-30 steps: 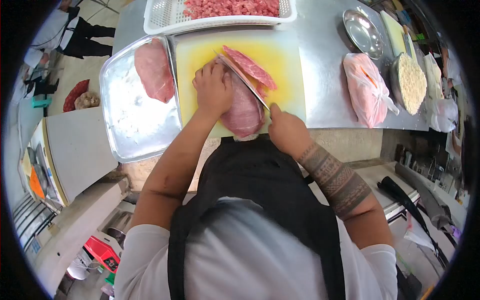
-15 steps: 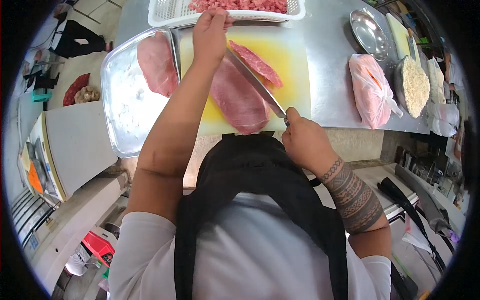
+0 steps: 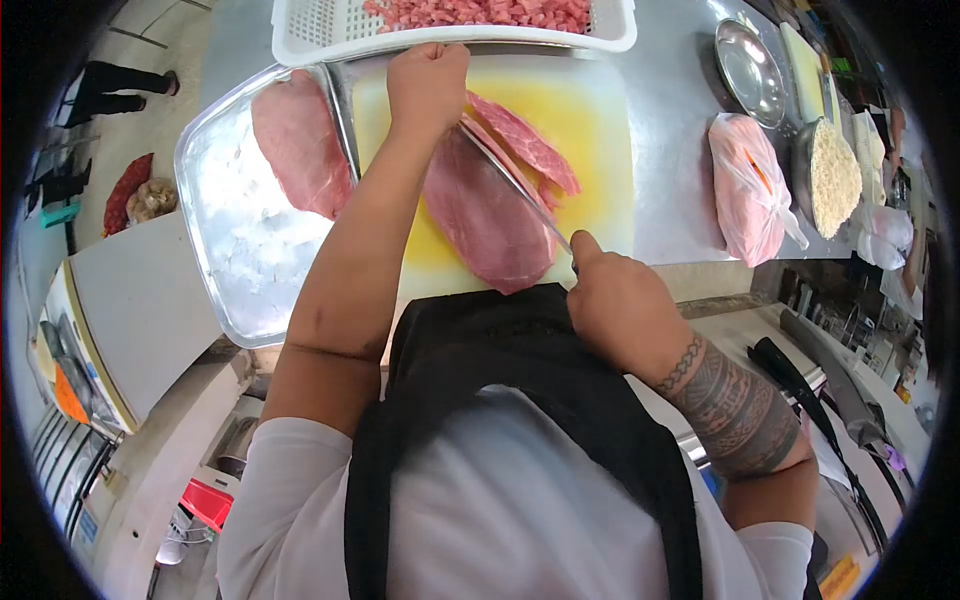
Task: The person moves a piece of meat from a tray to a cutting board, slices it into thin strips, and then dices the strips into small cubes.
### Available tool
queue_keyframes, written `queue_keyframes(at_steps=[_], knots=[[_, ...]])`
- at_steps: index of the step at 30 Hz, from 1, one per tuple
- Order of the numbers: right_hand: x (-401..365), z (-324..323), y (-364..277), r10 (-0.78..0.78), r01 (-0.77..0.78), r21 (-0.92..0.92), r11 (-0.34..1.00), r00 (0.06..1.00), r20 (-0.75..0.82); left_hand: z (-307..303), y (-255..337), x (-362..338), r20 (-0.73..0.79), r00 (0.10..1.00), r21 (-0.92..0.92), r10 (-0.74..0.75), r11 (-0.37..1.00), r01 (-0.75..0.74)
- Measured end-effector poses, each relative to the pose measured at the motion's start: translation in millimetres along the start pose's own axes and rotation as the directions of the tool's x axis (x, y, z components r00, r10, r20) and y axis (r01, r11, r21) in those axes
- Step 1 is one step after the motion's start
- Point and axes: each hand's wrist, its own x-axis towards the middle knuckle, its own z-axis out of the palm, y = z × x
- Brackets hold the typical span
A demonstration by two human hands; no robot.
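On the yellow-stained cutting board [image 3: 600, 190] lies a large slab of raw meat [image 3: 490, 220], with a cut strip of meat [image 3: 525, 140] along its right side. My right hand [image 3: 630, 305] grips a knife [image 3: 515, 180] by its handle, which the fingers mostly cover. The blade slants up and left, its edge down in the slab near the right side. My left hand [image 3: 430, 85] is closed in a fist at the slab's far end; what its fingers hold is hidden.
A white perforated basket [image 3: 450, 40] of diced meat stands beyond the board. Left is a metal tray [image 3: 240, 250] with another piece of meat [image 3: 300, 140]. To the right are a steel bowl [image 3: 750, 75], a tied plastic bag [image 3: 745, 190] and a bowl of pale crumbs [image 3: 833, 180].
The knife sits deeper in the slab, and a thin new strip shows beside the blade. My left hand has curled from a pinch into a fist, slightly nearer me. The view has shifted slightly.
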Motion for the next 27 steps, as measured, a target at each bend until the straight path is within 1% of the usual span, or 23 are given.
queue_keyframes(at_steps=[2, 4, 7, 11, 13, 14, 17, 20, 23, 26, 27], knots=[[8.2, -0.2, -1.4, 0.021, -0.022, 0.015, 1.0, 0.999, 0.035, 0.4, -5.8, 6.2, 0.011, 1.0, -0.013, 0.003, 1.0, -0.002], [15.1, 4.7, -0.1, 0.041, -0.044, 0.038, 0.998, 0.997, 0.068, -0.8, -8.8, 8.8, -0.012, 0.998, 0.062, 0.065, 0.996, -0.064], [26.1, 23.2, 5.9, 0.053, -0.055, 0.016, 0.998, 0.995, 0.079, -5.1, -8.4, 9.5, -0.032, 0.987, 0.171, 0.157, 0.974, -0.15], [37.0, 71.1, 36.1, -0.061, 0.06, -0.014, 0.998, 0.991, -0.118, 0.1, -2.0, -1.2, -0.074, 0.952, 0.26, 0.297, 0.927, -0.269], [48.5, 90.5, 43.2, -0.107, 0.106, -0.017, 0.994, 0.973, -0.206, -4.1, -8.2, -2.3, -0.072, 0.945, 0.26, 0.318, 0.921, -0.29], [47.4, 92.5, 44.0, -0.098, 0.099, -0.003, 0.995, 0.971, -0.218, -6.3, -12.7, -1.6, -0.075, 0.942, 0.262, 0.328, 0.918, -0.299], [44.4, 85.8, 37.4, -0.058, 0.055, -0.02, 0.998, 0.981, -0.185, -6.6, -6.7, -4.1, -0.074, 0.952, 0.179, 0.298, 0.943, -0.281], [21.1, 49.8, 22.9, -0.097, 0.109, 0.04, 0.993, 0.967, -0.235, -5.1, -17.0, 13.2, -0.109, 0.959, 0.069, 0.261, 0.965, -0.255], [-24.7, 30.9, 27.3, -0.034, 0.04, 0.041, 0.998, 0.99, -0.134, 19.9, -12.3, -24.2, -0.051, 0.937, 0.23, 0.346, 0.917, -0.326], [-41.7, 58.9, 53.2, 0.057, -0.055, 0.036, 0.998, 0.997, -0.058, 32.3, -8.3, -70.7, 0.029, 0.983, 0.247, 0.183, 0.951, -0.185], [-34.1, 77.8, 61.2, 0.032, -0.027, 0.046, 0.999, 0.994, -0.106, 33.1, -7.7, -70.2, 0.029, 0.975, 0.271, 0.221, 0.937, -0.221]])
